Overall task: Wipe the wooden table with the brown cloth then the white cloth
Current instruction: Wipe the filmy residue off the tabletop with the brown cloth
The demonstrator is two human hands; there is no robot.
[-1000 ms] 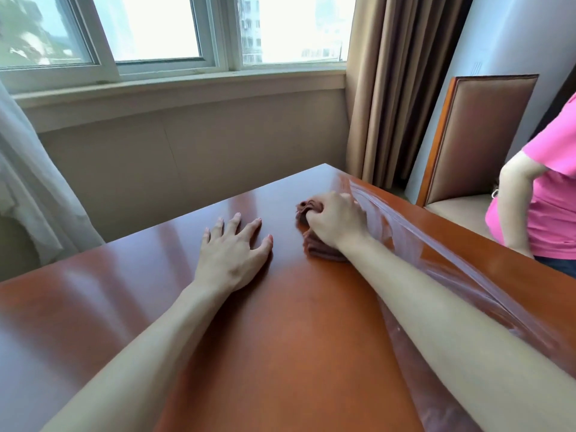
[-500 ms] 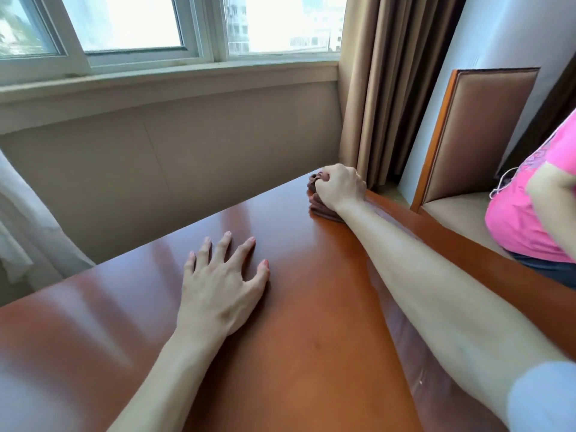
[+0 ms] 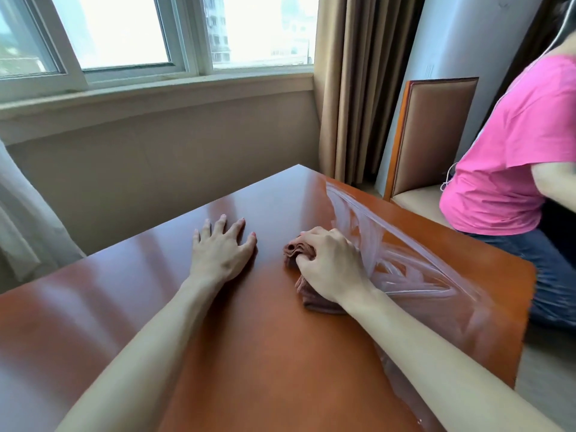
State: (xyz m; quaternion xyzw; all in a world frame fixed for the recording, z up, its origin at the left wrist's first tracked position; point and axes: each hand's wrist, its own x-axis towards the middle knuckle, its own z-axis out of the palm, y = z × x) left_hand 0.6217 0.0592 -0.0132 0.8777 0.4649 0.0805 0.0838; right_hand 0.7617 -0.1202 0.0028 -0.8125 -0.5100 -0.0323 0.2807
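The glossy wooden table [image 3: 249, 353] fills the lower part of the head view. My right hand [image 3: 330, 266] grips the bunched brown cloth [image 3: 308, 299] and holds it down on the tabletop right of centre. Wet streaks [image 3: 405, 269] shine on the wood to the right of that hand. My left hand [image 3: 223, 252] lies flat on the table with its fingers spread, a short way left of the cloth and not touching it. No white cloth is in view.
A person in a pink shirt [image 3: 511, 157] stands close to the table's right edge. A padded chair [image 3: 433, 138] stands behind that edge, with brown curtains [image 3: 358, 88] beside it. A window [image 3: 156, 35] and low wall run beyond the far corner.
My right hand has pulled the brown cloth back from the table's far corner toward me, leaving fresh wet streaks. My left hand has stayed flat on the table.
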